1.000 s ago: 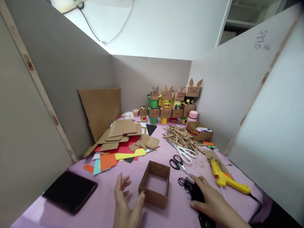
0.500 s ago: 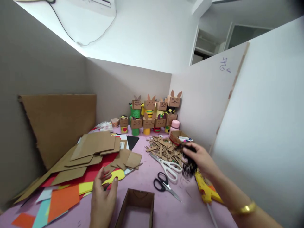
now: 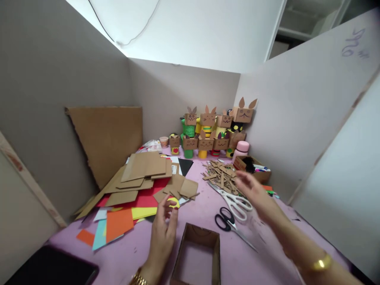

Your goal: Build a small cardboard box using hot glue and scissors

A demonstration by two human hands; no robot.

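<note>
My left hand [image 3: 165, 225] hovers just left of an open cardboard frame box [image 3: 216, 253], its fingers curled apart with nothing in them. Fingers spread and a little blurred, my right hand [image 3: 252, 190] is over the right edge of the cardboard scraps [image 3: 222, 178]. It holds nothing that I can see. White-handled scissors [image 3: 237, 204] lie beside it, and black-handled scissors [image 3: 227, 219] lie nearer the box. Black stringy material [image 3: 248, 163] rests in the small carton [image 3: 261, 176] at the right.
Stacked cardboard sheets [image 3: 142, 168] and coloured paper [image 3: 120, 223] cover the left. Cardboard animal figures [image 3: 206, 144] stand at the back beside a pink bottle [image 3: 242, 149]. A black object [image 3: 50, 267] is at the lower left.
The black stringy material has left my right hand and lies in the carton. The view has turned right, and the yellow glue gun is no longer visible.
</note>
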